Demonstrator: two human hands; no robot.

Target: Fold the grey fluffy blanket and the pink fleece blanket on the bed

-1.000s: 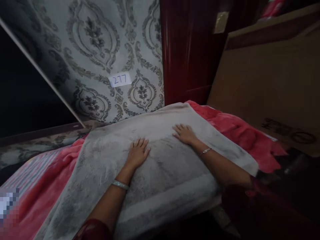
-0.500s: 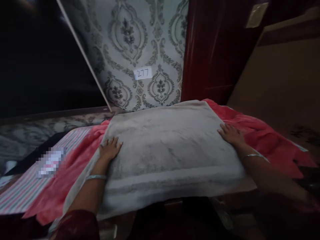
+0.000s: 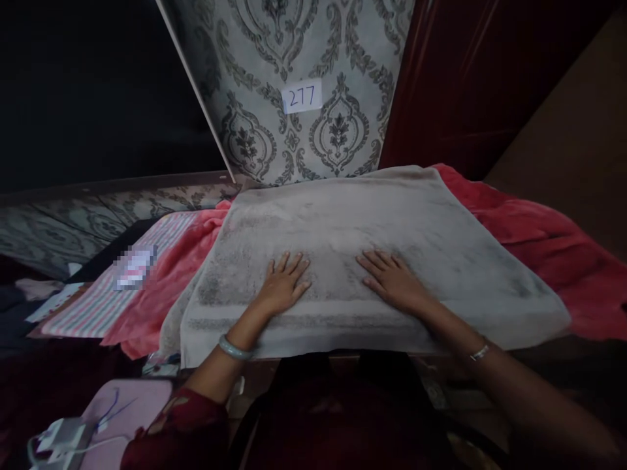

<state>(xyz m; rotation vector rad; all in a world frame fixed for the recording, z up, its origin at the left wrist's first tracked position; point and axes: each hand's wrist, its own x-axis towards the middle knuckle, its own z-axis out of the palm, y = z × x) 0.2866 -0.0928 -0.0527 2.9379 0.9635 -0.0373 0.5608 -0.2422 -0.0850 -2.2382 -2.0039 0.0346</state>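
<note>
A grey towel (image 3: 343,215) lies spread out before me, its near edge hanging at the front of the surface. My left hand (image 3: 285,285) rests flat on it, left of the middle, fingers apart. Palm down on the same towel, my right hand (image 3: 392,281) is a short way to the right, its fingers stretched out. Neither hand grips anything. Beneath the towel a red cloth (image 3: 533,241) shows on the right and again on the left, over a striped cloth (image 3: 93,307).
A dark screen (image 3: 98,91) stands at the back left. Behind the towel is patterned wallpaper with a paper label (image 3: 302,96) reading 277. A dark red door panel (image 3: 460,78) is at the right. Low on the left are a pink stool (image 3: 127,405) and a white power strip (image 3: 66,437).
Both hands have moved inward from the towel's side edges to its middle and nearer to me. The towel looks flatter near its right side. The view has shifted.
</note>
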